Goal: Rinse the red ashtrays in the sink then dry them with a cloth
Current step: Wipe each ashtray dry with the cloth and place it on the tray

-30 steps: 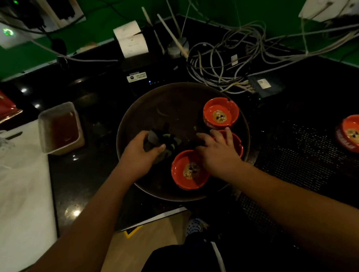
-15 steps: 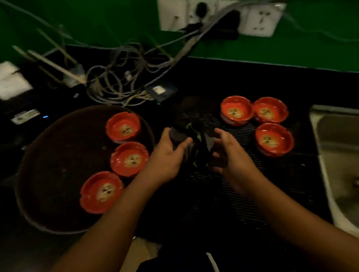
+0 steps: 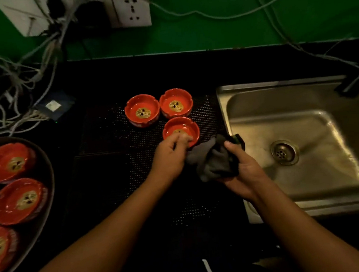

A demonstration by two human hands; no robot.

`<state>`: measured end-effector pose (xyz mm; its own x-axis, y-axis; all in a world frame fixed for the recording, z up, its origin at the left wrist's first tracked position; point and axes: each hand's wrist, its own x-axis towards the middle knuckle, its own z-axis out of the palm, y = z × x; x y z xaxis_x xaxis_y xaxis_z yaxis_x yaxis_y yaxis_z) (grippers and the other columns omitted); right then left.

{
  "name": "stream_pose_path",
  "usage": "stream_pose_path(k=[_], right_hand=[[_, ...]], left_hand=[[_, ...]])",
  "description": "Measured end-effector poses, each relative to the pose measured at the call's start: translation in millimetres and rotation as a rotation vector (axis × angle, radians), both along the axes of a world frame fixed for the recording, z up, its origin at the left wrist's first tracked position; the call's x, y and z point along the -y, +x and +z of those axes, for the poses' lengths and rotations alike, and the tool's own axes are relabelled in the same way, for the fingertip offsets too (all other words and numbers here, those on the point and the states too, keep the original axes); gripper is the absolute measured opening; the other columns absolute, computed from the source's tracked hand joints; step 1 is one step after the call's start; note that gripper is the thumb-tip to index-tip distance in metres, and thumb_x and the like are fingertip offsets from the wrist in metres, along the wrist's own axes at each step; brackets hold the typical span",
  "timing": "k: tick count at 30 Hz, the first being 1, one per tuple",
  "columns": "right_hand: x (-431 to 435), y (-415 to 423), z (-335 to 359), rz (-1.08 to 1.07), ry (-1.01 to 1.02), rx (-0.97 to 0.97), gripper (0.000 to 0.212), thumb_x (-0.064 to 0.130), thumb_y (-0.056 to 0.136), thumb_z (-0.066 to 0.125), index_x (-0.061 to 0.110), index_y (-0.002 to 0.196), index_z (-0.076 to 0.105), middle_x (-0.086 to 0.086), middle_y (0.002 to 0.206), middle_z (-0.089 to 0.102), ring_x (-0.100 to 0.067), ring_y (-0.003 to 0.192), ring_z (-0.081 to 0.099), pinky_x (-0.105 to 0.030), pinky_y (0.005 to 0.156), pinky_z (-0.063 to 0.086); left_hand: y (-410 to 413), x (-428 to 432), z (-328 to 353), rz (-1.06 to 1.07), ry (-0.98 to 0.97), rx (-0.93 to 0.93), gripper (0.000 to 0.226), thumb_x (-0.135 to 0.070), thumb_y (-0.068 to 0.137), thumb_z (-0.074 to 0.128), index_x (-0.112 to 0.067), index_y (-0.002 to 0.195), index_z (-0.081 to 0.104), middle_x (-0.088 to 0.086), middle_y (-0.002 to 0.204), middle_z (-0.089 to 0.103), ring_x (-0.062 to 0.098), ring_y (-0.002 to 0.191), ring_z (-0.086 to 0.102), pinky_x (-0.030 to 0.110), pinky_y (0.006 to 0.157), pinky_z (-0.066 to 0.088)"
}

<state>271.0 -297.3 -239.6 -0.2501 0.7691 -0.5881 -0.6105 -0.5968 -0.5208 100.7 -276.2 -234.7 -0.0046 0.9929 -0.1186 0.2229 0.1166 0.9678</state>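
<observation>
Green wall (image 3: 209, 32), black worktop (image 3: 190, 70), steel sink (image 3: 277, 83). Far left of the sink, a tray (image 3: 48, 178) carries three red ashtrays (image 3: 18, 201); just left, three more ashtrays (image 3: 142, 111). The left hand (image 3: 169, 156) has its grip pinching the nearest ashtray (image 3: 181, 128); the right hand (image 3: 244, 173) clutches a cloth (image 3: 212, 161) beside the sink's rim.

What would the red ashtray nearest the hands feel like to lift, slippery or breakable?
The near ashtray looks glossy, so it may be slippery. It seems hard and stiff, so probably breakable if dropped. Its low, wide shape likely won't tip or roll.
</observation>
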Motion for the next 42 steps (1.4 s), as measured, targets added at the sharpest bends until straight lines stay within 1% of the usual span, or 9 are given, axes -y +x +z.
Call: stream_pose_path(k=[3,6,11,17,20,25,29,33,42], right_hand=[[-9.9,15.4,-5.9,-0.061,-0.014,0.051,0.067,0.027,0.074,0.067,0.007,0.136,0.05,-0.017,0.119,0.063,-0.028,0.098,0.065,-0.039,0.078,0.057],[-14.9,28.7,-10.9,-0.065,-0.036,0.057,0.06,0.027,0.077,0.061,0.006,0.133,0.053,-0.019,0.119,0.063,-0.029,0.102,0.063,-0.04,0.084,0.056],[-18.6,46.6,-15.5,-0.063,0.006,0.063,0.056,0.024,0.078,0.059,0.004,0.13,0.054,-0.018,0.115,0.066,-0.026,0.097,0.066,-0.038,0.08,0.057],[-18.2,57.4,-21.7,-0.101,0.017,0.101,0.057,0.023,0.077,0.061,0.003,0.13,0.053,-0.018,0.112,0.067,-0.026,0.095,0.067,-0.037,0.077,0.057],[-13.1,56.3,-20.3,-0.127,0.027,0.115,0.059,0.024,0.077,0.061,0.003,0.131,0.052,-0.018,0.112,0.066,-0.026,0.095,0.067,-0.037,0.076,0.056],[10.4,42.2,-20.4,-0.211,0.02,0.139,0.048,0.019,0.085,0.057,0.002,0.13,0.052,-0.019,0.108,0.066,-0.028,0.091,0.066,-0.037,0.077,0.056],[28.6,28.6,-16.1,-0.283,-0.004,0.185,0.037,0.016,0.092,0.053,0.003,0.127,0.055,-0.017,0.103,0.069,-0.029,0.09,0.067,-0.041,0.083,0.053],[42.8,18.5,-8.7,-0.353,0.01,0.2,0.036,0.018,0.092,0.054,0.006,0.126,0.055,-0.016,0.101,0.069,-0.027,0.086,0.067,-0.042,0.081,0.054],[84.4,-8.8,2.3,-0.446,0.024,0.151,0.058,0.027,0.078,0.062,0.004,0.131,0.054,-0.015,0.106,0.068,-0.025,0.089,0.068,-0.041,0.089,0.051]], left_hand=[[-8.7,-26.1,-29.2,0.187,-0.111,-0.377,0.019,-0.029,0.094,0.053,-0.017,0.108,0.06,0.01,0.114,0.057,0.023,0.101,0.057,0.037,0.086,0.049],[-18.9,-51.5,-41.4,0.203,-0.385,-0.706,0.057,-0.042,0.091,0.056,-0.015,0.139,0.039,0.016,0.138,0.036,0.035,0.127,0.037,0.046,0.102,0.038],[-8.7,-78.3,-40.8,0.156,-0.549,-0.839,0.046,-0.031,0.093,0.049,-0.017,0.136,0.039,0.016,0.14,0.035,0.035,0.127,0.036,0.048,0.103,0.038],[-3.0,-55.8,-36.4,0.141,-0.201,-0.383,0.012,-0.012,0.099,0.042,-0.016,0.109,0.037,0.012,0.09,0.059,0.02,0.068,0.057,0.029,0.054,0.046],[3.2,-48.0,-30.8,0.127,-0.113,-0.35,0.025,-0.008,0.096,0.047,-0.017,0.117,0.036,0.002,0.095,0.058,0.018,0.08,0.061,0.024,0.061,0.048],[12.3,-49.8,-36.4,-0.006,-0.118,-0.371,0.053,-0.006,0.091,0.055,-0.016,0.141,0.04,0.006,0.133,0.05,0.022,0.122,0.05,0.043,0.103,0.043],[18.2,-40.6,-27.0,-0.082,-0.03,-0.434,0.039,0.004,0.086,0.053,-0.009,0.123,0.053,0.008,0.124,0.049,0.022,0.115,0.049,0.035,0.099,0.044],[10.8,-23.5,-11.7,-0.209,0.335,-0.613,0.039,0.004,0.08,0.061,-0.006,0.117,0.055,0.0,0.11,0.045,0.013,0.104,0.035,0.025,0.087,0.034],[-23.0,-16.7,-7.2,-0.474,0.81,-0.872,0.041,0.002,0.07,0.074,-0.003,0.108,0.06,0.013,0.102,0.059,0.029,0.088,0.053,0.033,0.077,0.042]])
